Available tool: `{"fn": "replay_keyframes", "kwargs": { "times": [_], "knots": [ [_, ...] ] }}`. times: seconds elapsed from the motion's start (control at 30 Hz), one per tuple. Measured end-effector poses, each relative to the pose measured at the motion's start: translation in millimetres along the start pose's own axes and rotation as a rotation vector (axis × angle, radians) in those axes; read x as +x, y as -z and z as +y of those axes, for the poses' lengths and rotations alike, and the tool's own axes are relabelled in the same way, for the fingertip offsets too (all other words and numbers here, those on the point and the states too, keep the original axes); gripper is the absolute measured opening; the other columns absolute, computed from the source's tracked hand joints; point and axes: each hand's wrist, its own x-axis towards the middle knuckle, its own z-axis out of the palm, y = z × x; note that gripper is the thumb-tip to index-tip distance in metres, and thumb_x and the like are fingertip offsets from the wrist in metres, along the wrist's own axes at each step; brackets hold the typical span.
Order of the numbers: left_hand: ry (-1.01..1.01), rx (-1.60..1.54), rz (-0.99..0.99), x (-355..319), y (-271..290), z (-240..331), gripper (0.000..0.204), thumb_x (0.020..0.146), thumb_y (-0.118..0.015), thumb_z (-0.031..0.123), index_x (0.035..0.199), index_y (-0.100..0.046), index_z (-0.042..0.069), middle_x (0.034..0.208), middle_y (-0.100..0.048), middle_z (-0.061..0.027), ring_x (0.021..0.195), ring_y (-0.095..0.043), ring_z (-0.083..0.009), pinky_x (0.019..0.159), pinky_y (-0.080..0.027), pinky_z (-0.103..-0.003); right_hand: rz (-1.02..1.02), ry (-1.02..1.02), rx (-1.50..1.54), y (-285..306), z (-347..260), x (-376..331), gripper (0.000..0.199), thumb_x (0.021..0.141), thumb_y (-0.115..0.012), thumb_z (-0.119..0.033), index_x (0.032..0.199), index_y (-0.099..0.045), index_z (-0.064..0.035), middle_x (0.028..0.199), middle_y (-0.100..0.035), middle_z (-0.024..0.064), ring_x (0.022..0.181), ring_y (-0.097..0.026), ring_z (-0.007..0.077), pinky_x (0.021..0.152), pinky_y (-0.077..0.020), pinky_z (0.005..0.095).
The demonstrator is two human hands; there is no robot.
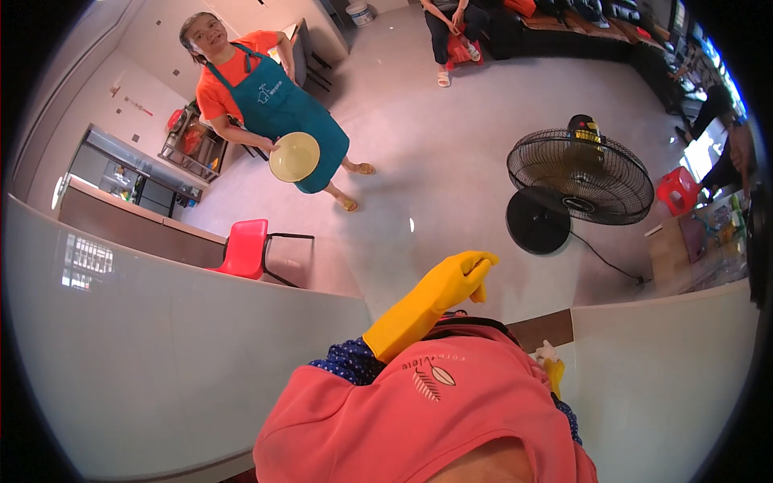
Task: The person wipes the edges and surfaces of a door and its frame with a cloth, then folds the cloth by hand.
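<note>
While holding the left hand (467,278) before the pink apron (435,410), with fingers curled on nothing visible, has the right hand (555,372) beside a pale object (547,351) near the right counter's (668,370) far left corner; cannot tell whether gripping it. Seems between steps; cannot judge anything as done or left.

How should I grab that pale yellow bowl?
I'd take the pale yellow bowl by its lower-right rim, coming from the front and pinching it inside and out. Its round mouth is tilted toward this view, and the co-worker's hand holds the upper-left edge, so the opposite rim looks free.
</note>
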Motion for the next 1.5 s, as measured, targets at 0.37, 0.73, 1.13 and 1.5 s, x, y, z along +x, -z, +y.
{"fn": "replay_keyframes", "kwargs": {
  "times": [0.37, 0.73, 1.13, 1.5],
  "knots": [
    [0.017, -0.011, -0.002, 5.0, 2.4, 2.3, 0.033, 0.101, -0.048, 0.023, 0.121, -0.063, 0.001, 0.067, -0.066, -0.008, 0.061, -0.063, -0.0161, 0.063, -0.051, -0.03, 0.015, 0.002, 0.055, 2.3, -0.4, -3.1, 0.02, 0.09, -0.053, -0.02, 0.102, -0.06, -0.0059, 0.092, -0.063, 0.0155, 0.082, -0.059, 0.0353, 0.076, -0.0498, 0.0406],
    [0.036, -0.044, -0.09, 10.6, -9.5, -11.4, 0.033, 0.101, -0.049, 0.026, 0.12, -0.064, 0.003, 0.068, -0.066, -0.0075, 0.061, -0.063, -0.0152, 0.061, -0.05, -0.03, 0.196, 0.011, 0.271, 17.3, -20.5, -11.7, 0.029, 0.092, -0.049, -0.021, 0.113, -0.062, -0.0041, 0.099, -0.064, 0.0173, 0.087, -0.058, 0.0341, 0.082, -0.0494, 0.0399],
    [-0.009, -0.316, -0.334, 112.0, -65.8, -53.9, 0.038, 0.102, -0.052, 0.02, 0.133, -0.054, -0.001, 0.101, -0.069, -0.0136, 0.087, -0.067, -0.0188, 0.085, -0.052, -0.031, 0.426, -0.396, 1.511, 144.1, -132.8, 156.3, 0.026, 0.098, -0.057, -0.018, 0.12, -0.06, -0.0042, 0.116, -0.065, 0.0058, 0.101, -0.062, 0.0126, 0.089, -0.0488, 0.0264],
    [-0.026, -0.501, -0.636, 138.1, -173.8, -28.0, 0.05, 0.096, -0.065, 0.02, 0.137, -0.048, -0.003, 0.126, -0.059, -0.0117, 0.111, -0.059, -0.0158, 0.096, -0.045, -0.029, 0.556, -0.21, 1.74, 197.5, -186.8, 158.9, 0.037, 0.097, -0.059, -0.02, 0.128, -0.056, 0.0003, 0.111, -0.065, 0.0082, 0.095, -0.063, 0.0169, 0.087, -0.0513, 0.0326]
  ]
}}
